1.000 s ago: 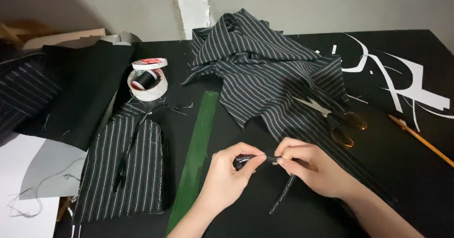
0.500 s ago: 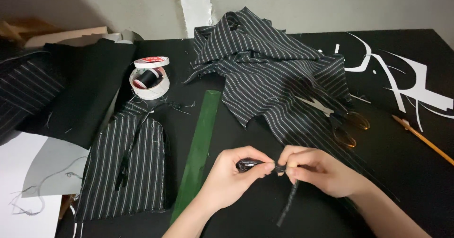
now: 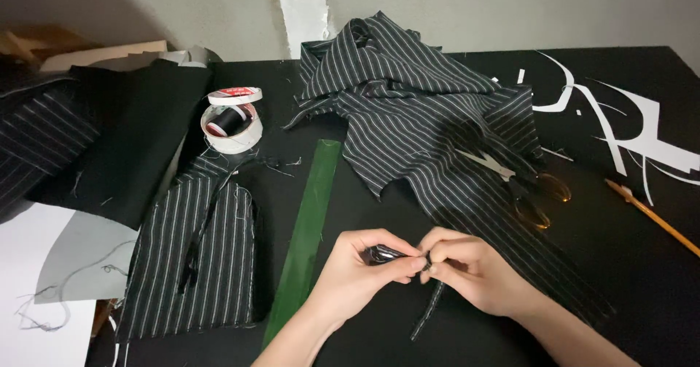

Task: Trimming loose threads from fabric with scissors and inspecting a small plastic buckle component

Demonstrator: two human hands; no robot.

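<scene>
Carefully pinching works best with something this thin: thumb and forefinger tips close together on the narrow dark pinstriped fabric strip (image 3: pixel 426 310), short grips, no pulling hard enough to twist it. Better to keep both hands low over the black tabletop (image 3: pixel 627 265), wrists resting, so the strip stays taut only between the fingers.

Left hand (image 3: pixel 364 272) closed around the bunched upper end of the strip; right hand (image 3: pixel 474 276) pinching it just beside the left fingertips. Lower end hanging free below the right hand, reaching down to the tabletop near the front edge. Strip slim, soft, folded or rolled lengthwise; faint white lines on black, apparently matching the big rumpled pinstriped cloth (image 3: pixel 423 111) heaped behind the hands.

Long green plastic ruler (image 3: pixel 306 232) lying just left of the hands. Flat striped cut panel (image 3: pixel 193 257) further left. Scissors with amber handles (image 3: pixel 529 192) on the cloth's edge, right of the hands.
</scene>
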